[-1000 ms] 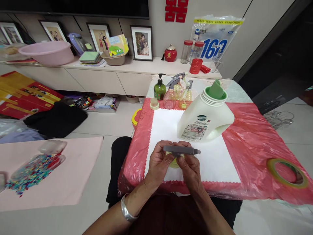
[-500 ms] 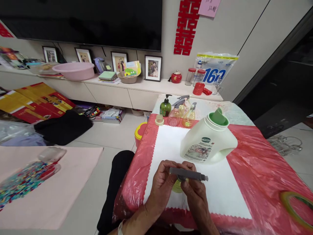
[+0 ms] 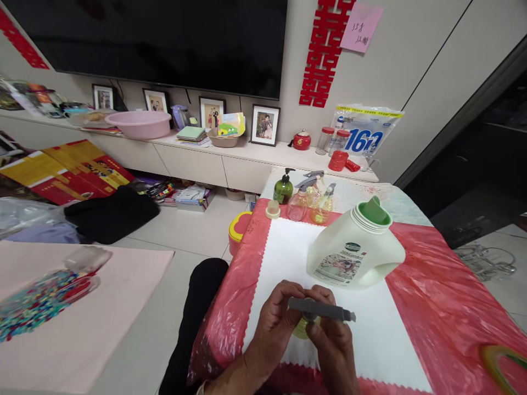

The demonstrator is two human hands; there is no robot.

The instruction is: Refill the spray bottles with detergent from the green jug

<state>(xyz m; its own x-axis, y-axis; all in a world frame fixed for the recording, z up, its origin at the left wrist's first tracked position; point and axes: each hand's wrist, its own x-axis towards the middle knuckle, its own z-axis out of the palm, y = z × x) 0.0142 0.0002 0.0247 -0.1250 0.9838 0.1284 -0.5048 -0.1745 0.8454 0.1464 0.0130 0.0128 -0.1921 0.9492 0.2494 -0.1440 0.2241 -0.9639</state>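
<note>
Both hands are closed round the top of a small yellowish spray bottle [image 3: 302, 330], held over the white sheet [image 3: 284, 247]. Its grey trigger spray head [image 3: 321, 309] lies level, with the nozzle pointing right. My left hand [image 3: 276, 318] grips the neck area from the left, fingers bent behind the head. From the right, my right hand [image 3: 335, 334] pinches the same spot with its thumb in front. Much of the bottle is hidden under the hands. Just beyond them stands a large pale green detergent jug [image 3: 349, 249] with a green inner spout.
At the table's far side are a green pump bottle [image 3: 283, 189], a clear cap [image 3: 272, 209] and several spray bottles [image 3: 297, 204]. A tape roll [image 3: 500, 365] lies on the red plastic cover [image 3: 444, 274] at right. Beads [image 3: 37, 307] are spread on a pink surface at left.
The whole view has shifted slightly, so things sit a little lower in the picture. Both hands keep the same grip on the spray bottle, and the jug stays in place.
</note>
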